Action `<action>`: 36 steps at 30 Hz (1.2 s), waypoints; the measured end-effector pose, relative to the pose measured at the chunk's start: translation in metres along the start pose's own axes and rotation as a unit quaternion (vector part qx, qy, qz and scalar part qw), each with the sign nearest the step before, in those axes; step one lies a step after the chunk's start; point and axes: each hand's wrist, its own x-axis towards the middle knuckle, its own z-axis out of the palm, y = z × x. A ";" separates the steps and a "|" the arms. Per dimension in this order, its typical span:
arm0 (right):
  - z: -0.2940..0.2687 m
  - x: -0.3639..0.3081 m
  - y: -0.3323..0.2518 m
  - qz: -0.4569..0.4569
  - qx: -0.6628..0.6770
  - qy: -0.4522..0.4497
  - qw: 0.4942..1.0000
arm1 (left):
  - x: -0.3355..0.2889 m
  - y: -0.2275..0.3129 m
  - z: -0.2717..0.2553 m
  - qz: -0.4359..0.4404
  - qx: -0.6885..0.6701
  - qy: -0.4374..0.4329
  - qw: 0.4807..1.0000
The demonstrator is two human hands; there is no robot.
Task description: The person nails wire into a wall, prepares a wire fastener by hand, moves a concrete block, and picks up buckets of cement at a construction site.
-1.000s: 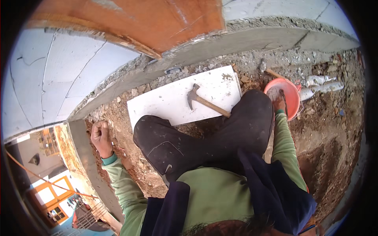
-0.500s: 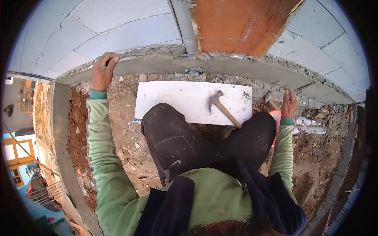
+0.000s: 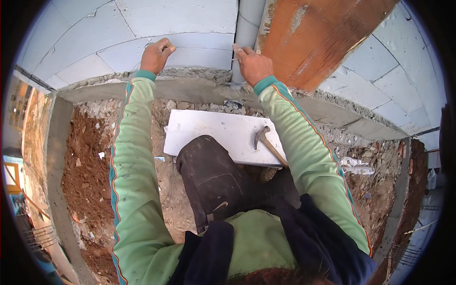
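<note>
Left hand (image 3: pixel 157 56) is up in front of the block wall (image 3: pixel 180 16), fingers curled in and thumb pressed against them, with a bit of thin wire (image 3: pixel 147 45) looping out the back of that pinch. Right hand (image 3: pixel 255 65) is by the grey pipe (image 3: pixel 248 33), fingers bent and pointing left; can't tell if they're pinching anything or touching the pipe. Hammer (image 3: pixel 271 147) is lying on the white board (image 3: pixel 202 128) below.

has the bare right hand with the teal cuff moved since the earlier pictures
Yes, the right hand has moved left and farther forward, toward the smooth grey round pipe.
</note>
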 end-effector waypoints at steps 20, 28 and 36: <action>-0.002 0.026 -0.012 -0.065 0.027 -0.137 0.988 | -0.054 0.024 0.098 0.022 -0.120 0.040 0.992; 0.021 0.034 -0.031 -0.053 0.011 -0.197 0.979 | -0.065 -0.012 0.082 -0.118 -0.368 -0.061 0.920; 0.031 0.034 -0.037 0.016 0.090 -0.164 0.982 | -0.062 -0.005 0.059 -0.006 -0.014 -0.083 0.996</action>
